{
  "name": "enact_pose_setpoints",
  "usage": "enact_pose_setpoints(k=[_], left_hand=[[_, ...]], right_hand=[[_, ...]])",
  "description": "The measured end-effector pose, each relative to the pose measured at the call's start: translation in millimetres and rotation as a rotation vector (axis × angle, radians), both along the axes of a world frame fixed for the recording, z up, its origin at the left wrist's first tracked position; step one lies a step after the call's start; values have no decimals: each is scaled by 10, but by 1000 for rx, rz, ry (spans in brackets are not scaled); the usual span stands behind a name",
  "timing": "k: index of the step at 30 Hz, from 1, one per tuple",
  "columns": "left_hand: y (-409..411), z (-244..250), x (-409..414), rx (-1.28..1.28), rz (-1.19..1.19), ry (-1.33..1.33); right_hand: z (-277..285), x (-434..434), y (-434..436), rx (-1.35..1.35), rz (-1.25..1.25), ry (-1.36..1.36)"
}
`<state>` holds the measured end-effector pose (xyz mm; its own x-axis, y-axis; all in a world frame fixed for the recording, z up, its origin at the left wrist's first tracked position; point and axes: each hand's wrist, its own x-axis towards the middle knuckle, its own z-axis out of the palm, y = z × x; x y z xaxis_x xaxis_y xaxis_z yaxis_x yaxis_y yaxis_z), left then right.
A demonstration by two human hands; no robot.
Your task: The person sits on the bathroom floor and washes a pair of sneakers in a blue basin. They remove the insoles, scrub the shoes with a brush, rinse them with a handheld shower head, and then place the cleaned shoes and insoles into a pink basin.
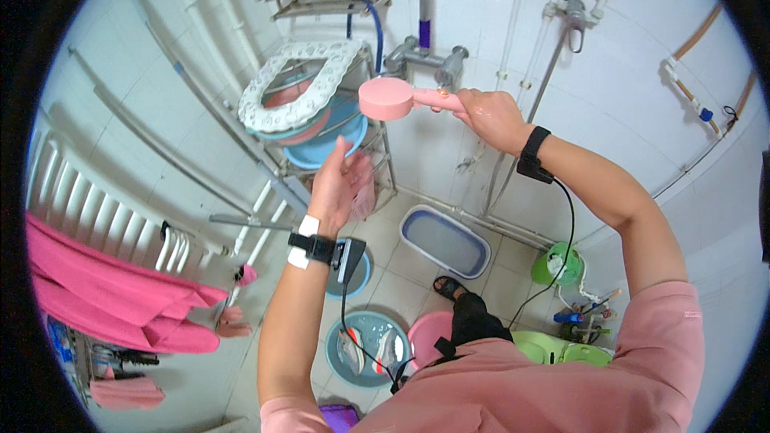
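Note:
My right hand [493, 117] grips the handle of a pink handheld shower head [386, 99], raised in front of the tiled wall near a metal mixer tap [430, 60]. The round head points left. Lower and to the left, my left hand [340, 183] holds nothing, its fingers apart and partly blurred. Behind it stands a metal rack with a light blue basin [337, 138] and a white patterned rectangular frame [301, 84]. On the floor, a teal basin [368, 373] holds water and a pair of grey shoes with orange parts [355, 352].
A grey-blue oblong tub [445, 240] stands by the wall. A pink basin [428, 337] sits beside my leg, and a green bucket [558, 264] is at the right. A pink towel [114, 288] hangs by the white radiator [102, 192] at the left. Cables run from both wrists.

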<state>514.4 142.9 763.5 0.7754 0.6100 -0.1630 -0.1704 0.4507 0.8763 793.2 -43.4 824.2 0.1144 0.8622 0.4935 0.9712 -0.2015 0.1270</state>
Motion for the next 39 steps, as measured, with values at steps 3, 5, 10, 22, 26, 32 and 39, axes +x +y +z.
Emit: enact_pose_setpoints(k=[3,5,10,22,26,32,39], left_hand=[[81,-122,98,63,40,73],[244,-350,18,56,76,24],[383,-449,-495,129,76,119],[461,-526,-1546,110,346,166],[328,-581,-1895,61,372,220],[64,-743,-1953,-83,525,181],[49,-1314,-1746,-214,561,133]], right_hand=[[122,400,-241,-118,-53,-86],[305,532,-419,-134,-82,-67],[1214,719,-731,-102,-103,-59],[4622,954,-768,314,6,5],[5234,1290,-328,462,-32,-64],[6230,2084,111,419,-53,-189],[6447,2142,342,488,-21,-225]])
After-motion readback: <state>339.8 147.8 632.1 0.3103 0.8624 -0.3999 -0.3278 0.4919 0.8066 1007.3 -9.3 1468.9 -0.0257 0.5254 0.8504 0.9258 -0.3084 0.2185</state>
